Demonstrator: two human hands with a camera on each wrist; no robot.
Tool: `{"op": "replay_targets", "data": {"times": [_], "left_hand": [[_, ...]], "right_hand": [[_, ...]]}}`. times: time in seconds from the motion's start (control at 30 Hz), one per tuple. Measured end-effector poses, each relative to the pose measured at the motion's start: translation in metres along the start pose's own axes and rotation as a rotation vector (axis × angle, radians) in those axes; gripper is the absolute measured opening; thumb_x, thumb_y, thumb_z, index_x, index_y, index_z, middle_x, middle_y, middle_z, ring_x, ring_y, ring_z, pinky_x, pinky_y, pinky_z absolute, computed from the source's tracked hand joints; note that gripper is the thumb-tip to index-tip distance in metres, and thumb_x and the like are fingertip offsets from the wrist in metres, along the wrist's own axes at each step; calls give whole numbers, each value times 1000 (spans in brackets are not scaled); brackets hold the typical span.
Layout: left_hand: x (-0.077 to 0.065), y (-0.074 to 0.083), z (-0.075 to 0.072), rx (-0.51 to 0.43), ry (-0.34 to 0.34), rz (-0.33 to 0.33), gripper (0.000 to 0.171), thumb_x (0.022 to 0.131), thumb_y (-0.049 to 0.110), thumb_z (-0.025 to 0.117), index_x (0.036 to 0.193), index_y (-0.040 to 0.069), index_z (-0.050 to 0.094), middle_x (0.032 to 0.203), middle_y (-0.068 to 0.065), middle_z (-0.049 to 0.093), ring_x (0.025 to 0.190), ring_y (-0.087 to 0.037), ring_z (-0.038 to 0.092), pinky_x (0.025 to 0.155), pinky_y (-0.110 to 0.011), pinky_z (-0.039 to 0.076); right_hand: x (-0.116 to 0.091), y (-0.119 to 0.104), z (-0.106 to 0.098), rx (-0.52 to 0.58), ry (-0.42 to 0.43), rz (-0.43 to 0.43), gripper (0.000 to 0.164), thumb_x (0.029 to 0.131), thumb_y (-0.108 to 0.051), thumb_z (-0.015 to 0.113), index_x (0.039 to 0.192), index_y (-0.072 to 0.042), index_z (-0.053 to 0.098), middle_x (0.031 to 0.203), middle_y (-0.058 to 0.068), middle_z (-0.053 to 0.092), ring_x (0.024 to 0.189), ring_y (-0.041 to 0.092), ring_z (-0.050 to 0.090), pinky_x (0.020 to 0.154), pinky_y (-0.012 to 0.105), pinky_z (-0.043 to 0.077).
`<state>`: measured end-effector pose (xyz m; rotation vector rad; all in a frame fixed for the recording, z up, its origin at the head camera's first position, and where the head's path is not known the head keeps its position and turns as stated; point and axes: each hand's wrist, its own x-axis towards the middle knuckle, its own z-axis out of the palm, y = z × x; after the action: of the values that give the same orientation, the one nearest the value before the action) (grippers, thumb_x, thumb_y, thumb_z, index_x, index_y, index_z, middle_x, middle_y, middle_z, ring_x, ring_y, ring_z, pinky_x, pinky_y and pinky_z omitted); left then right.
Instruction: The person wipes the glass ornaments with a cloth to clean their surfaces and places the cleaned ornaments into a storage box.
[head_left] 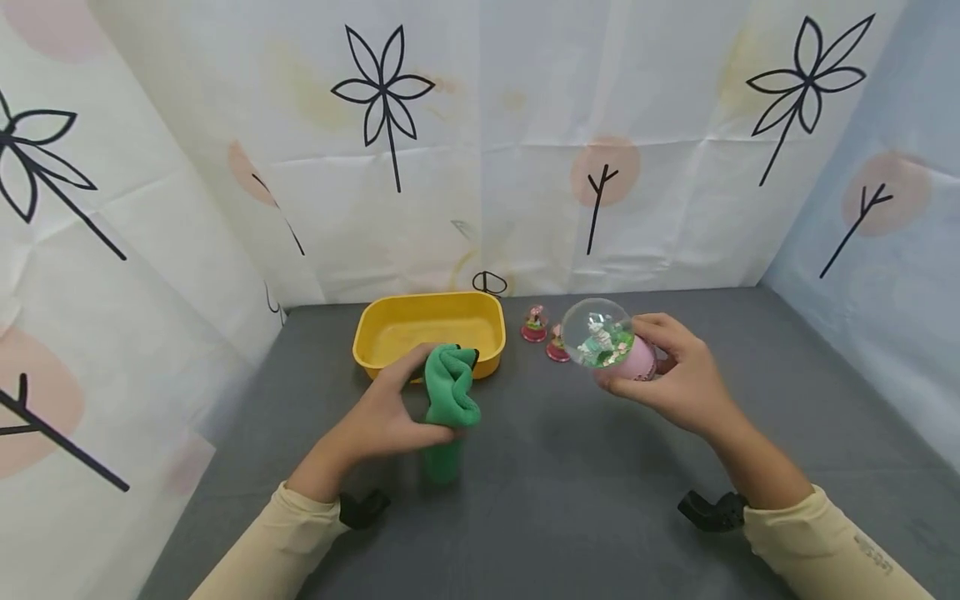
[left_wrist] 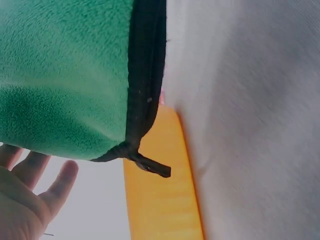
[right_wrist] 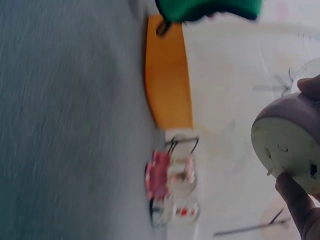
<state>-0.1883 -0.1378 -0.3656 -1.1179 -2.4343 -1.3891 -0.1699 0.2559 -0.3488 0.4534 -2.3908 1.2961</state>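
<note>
In the head view my right hand (head_left: 686, 375) grips a large snow globe (head_left: 600, 335) by its pink base, its clear dome tipped to the left with a white and green scene inside. The right wrist view shows the pale underside of that snow globe (right_wrist: 287, 145), with fingers along its edge. My left hand (head_left: 390, 412) holds a green cloth (head_left: 450, 387) between thumb and fingers, bunched at the top and hanging below the hand. Dark edging and a small loop show on the cloth (left_wrist: 65, 80) in the left wrist view.
A yellow plastic tub (head_left: 367, 354) stands behind the left hand. To its right are two small snow globes with red bases, one at the back (head_left: 534, 325) and one nearer (head_left: 557, 346), partly behind the large globe. Patterned white sheets hang round the grey table (head_left: 540, 500).
</note>
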Motion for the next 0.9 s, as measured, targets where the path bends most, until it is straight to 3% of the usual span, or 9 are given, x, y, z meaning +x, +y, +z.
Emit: {"op": "replay_targets", "data": {"times": [0.4, 0.67, 0.9], "left_hand": [[21, 23, 13, -112, 68, 24, 81, 72, 20, 101, 142, 27, 60, 129, 8, 68, 120, -16, 64, 108, -33, 54], [31, 28, 23, -110, 118, 32, 87, 73, 22, 101, 148, 29, 57, 136, 10, 67, 127, -14, 64, 112, -38, 53], [41, 33, 25, -194, 107, 57, 83, 80, 38, 95, 150, 29, 51, 137, 5, 66, 122, -21, 66, 104, -40, 59]], "right_hand": [[-4, -36, 25, 6, -83, -242, 80, 60, -3, 103, 134, -14, 74, 133, -1, 62, 115, 13, 62, 80, 21, 62], [5, -49, 35, 0, -34, -357, 76, 62, -7, 102, 132, -12, 75, 130, 4, 64, 116, 17, 63, 82, 17, 60], [15, -63, 50, -32, 4, -446, 78, 66, -8, 99, 139, -12, 71, 130, 8, 63, 115, 21, 64, 81, 27, 62]]}}
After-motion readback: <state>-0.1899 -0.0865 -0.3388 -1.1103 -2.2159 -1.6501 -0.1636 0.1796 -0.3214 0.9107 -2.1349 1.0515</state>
